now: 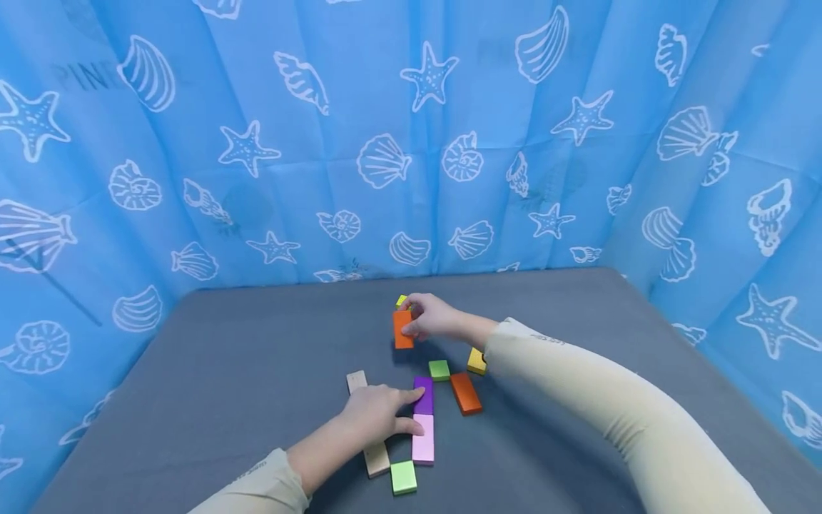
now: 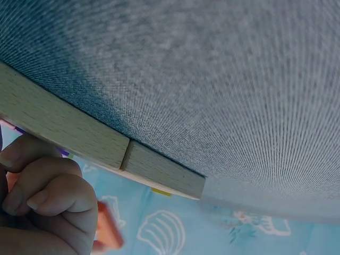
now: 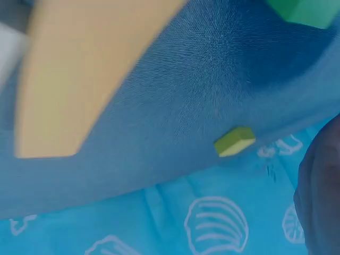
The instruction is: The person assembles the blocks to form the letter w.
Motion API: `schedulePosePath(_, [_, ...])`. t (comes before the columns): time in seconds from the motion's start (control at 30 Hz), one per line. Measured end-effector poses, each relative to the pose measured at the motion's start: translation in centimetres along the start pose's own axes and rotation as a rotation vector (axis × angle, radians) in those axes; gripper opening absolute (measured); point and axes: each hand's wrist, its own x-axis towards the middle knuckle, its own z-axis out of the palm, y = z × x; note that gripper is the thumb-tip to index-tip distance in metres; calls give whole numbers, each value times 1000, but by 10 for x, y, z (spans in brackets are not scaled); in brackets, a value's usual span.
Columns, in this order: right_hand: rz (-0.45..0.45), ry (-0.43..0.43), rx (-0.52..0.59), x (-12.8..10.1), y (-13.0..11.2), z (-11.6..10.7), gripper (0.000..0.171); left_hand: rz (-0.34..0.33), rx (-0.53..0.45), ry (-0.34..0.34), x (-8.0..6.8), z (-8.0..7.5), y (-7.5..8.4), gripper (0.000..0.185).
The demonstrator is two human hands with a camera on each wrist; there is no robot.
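Two hands busy: our right hand [image 1: 432,315] pinches the orange block [image 1: 402,329] upright; left hand [image 1: 375,412], fingers flat, should steady the purple block [image 1: 424,395]

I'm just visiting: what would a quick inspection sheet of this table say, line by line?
Surface: grey cloth-covered table.
Job's things: orange block lifted in the right hand; purple block and pink block lie end to end under the left hand.
Clutter: wooden blocks, green blocks, a second orange block, a yellow block, a lime block.
Grips: right hand pinches the orange block; left hand's straight fingers rest on the purple and pink blocks.
Cables: nothing seen.
Surroundings: blue seashell-print curtain.
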Motion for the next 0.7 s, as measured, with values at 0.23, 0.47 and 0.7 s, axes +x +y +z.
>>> schedulePosePath(0.23, [20, -47, 48, -43, -1, -25, 38, -16, -17, -31, 0, -2, 2, 65])
schedulePosePath(0.47, [97, -70, 77, -79, 8, -36, 39, -15, -31, -30, 1, -1, 1, 64])
schedulePosePath(0.7, [121, -73, 152, -108, 21, -35, 32, -30, -29, -33, 1, -2, 2, 65])
